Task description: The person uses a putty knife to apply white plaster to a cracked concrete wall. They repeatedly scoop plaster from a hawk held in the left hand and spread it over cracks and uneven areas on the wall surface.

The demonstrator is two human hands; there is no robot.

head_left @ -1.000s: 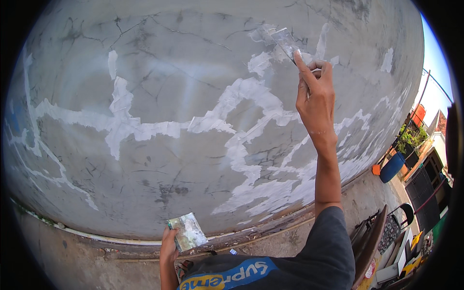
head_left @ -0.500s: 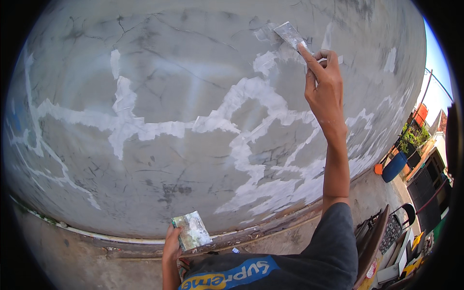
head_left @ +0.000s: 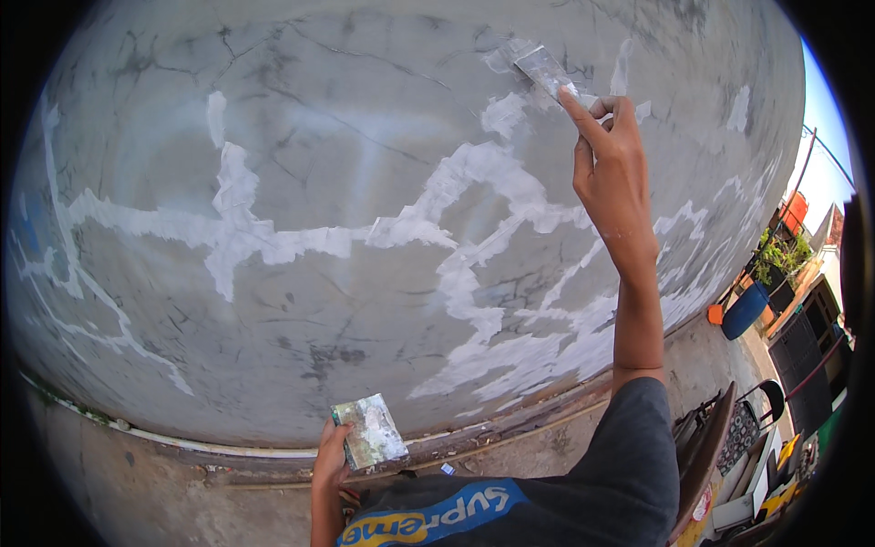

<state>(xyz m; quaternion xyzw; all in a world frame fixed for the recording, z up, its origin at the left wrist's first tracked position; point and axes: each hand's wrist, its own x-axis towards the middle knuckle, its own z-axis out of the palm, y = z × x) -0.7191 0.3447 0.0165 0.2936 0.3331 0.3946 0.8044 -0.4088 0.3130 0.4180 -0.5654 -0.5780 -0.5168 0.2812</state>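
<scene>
High on the grey wall (head_left: 365, 118), my right hand (head_left: 612, 155) grips a putty knife (head_left: 543, 71), its flat metal blade lying against the surface with the index finger stretched along it. White filler (head_left: 483, 173) runs in branching bands over cracks around and below the blade. Down by my waist, my left hand (head_left: 331, 454) is closed on the edge of a square plate (head_left: 370, 432) smeared with white and greenish filler. Bare dark cracks (head_left: 365, 59) show to the left of the knife.
Along the wall's foot runs a pale pipe or ledge (head_left: 228, 449) above concrete ground. At the right stand a blue barrel (head_left: 746, 312), a green plant (head_left: 782, 255) and a heap of furniture and boards (head_left: 747, 456).
The knife blade has slid slightly down and left on the wall. My left hand with the plate has shifted a little to the right and up.
</scene>
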